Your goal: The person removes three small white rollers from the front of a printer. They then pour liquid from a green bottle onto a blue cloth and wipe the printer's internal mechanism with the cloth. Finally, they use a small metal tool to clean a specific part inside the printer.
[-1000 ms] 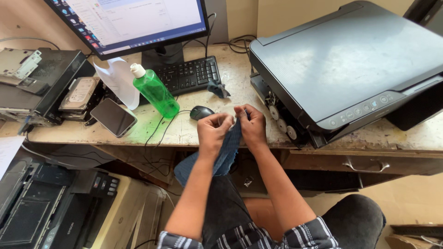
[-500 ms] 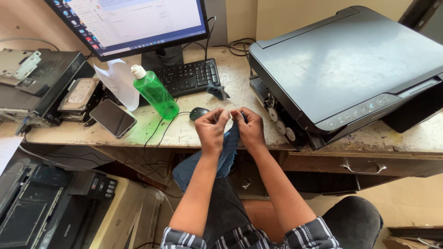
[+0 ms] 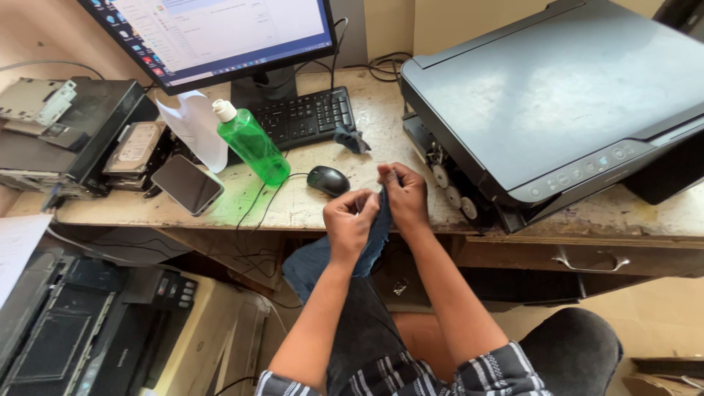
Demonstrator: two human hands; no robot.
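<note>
Both hands are raised in front of the desk edge, gripping a dark blue denim cloth between them. My left hand pinches the cloth's left part with fingers curled. My right hand clamps its upper edge, a little higher and nearer the desk. The rest of the cloth hangs down over my lap. A black mouse lies just left of the hands, and a large dark printer stands at their right.
On the worn desk sit a green spray bottle, a black keyboard, a monitor, a phone, a hard drive and a small blue rag. More printers lie on the floor at left.
My hands have shifted slightly along the cloth, the left dropping a little while the right stays up near the desk edge. Nothing else has moved.
</note>
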